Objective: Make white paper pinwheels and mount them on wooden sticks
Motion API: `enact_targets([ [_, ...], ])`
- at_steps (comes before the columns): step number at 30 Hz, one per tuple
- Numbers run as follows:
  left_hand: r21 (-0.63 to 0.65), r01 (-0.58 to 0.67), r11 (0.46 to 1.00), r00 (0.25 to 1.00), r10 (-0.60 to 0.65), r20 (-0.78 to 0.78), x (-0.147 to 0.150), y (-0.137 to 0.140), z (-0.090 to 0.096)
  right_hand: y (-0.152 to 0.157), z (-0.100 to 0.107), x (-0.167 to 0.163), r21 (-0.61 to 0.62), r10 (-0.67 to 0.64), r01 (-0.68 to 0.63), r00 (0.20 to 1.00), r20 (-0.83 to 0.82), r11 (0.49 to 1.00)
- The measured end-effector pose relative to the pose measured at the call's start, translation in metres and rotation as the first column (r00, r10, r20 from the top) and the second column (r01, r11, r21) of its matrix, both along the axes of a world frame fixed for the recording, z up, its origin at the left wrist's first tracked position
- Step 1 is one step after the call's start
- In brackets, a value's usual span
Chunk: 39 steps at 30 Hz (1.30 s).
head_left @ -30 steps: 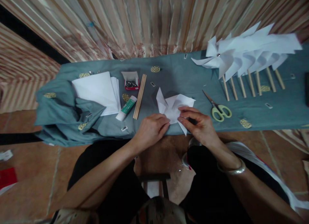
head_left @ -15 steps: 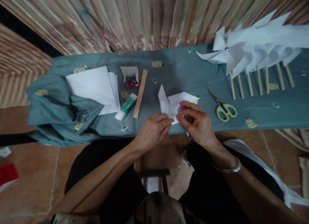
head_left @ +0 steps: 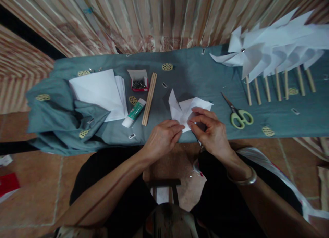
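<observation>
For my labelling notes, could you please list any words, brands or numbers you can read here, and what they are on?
None can be read.
Glue stick: green label, print too blurred.
Pin box: red, no legible text.
Small tags on the cloth: too small to read.
Paper held by the left hand and right hand: blank.

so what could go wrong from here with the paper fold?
Both hands, left hand and right hand, pinch the folded paper at the cloth-covered table's near edge; it could slip off onto the floor. The scissors lie close beside the right hand, so a sideways move might knock them. The open pin box could spill if bumped.
</observation>
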<state>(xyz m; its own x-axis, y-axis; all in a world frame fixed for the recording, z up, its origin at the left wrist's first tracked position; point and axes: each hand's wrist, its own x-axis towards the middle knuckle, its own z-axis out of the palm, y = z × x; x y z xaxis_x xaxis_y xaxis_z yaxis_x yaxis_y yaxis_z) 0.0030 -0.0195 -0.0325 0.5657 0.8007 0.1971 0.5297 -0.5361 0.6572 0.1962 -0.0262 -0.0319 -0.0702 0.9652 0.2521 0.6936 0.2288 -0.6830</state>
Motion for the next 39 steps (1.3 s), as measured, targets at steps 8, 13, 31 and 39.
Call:
enact_targets([
  [8, -0.003, 0.002, 1.0, 1.0, -0.002, -0.014, 0.001, 0.0, 0.0, -0.004, 0.003, -0.002, 0.073, 0.045, -0.052, 0.995, 0.092, 0.996],
  [13, 0.007, 0.001, 1.0, 1.0, -0.001, 0.001, 0.001, 0.001, -0.001, -0.006, 0.001, -0.001, 0.115, 0.116, -0.136, 0.979, 0.167, 0.984],
  [31, 0.034, -0.008, 0.999, 1.0, 0.009, -0.011, 0.001, 0.0, 0.0, -0.006, -0.006, -0.002, 0.119, 0.153, -0.175, 0.973, 0.174, 0.977],
  [39, 0.034, -0.017, 0.999, 1.0, 0.018, -0.014, 0.001, 0.0, -0.001, -0.007, -0.009, -0.001, 0.108, 0.162, -0.188, 0.964, 0.212, 0.976],
])
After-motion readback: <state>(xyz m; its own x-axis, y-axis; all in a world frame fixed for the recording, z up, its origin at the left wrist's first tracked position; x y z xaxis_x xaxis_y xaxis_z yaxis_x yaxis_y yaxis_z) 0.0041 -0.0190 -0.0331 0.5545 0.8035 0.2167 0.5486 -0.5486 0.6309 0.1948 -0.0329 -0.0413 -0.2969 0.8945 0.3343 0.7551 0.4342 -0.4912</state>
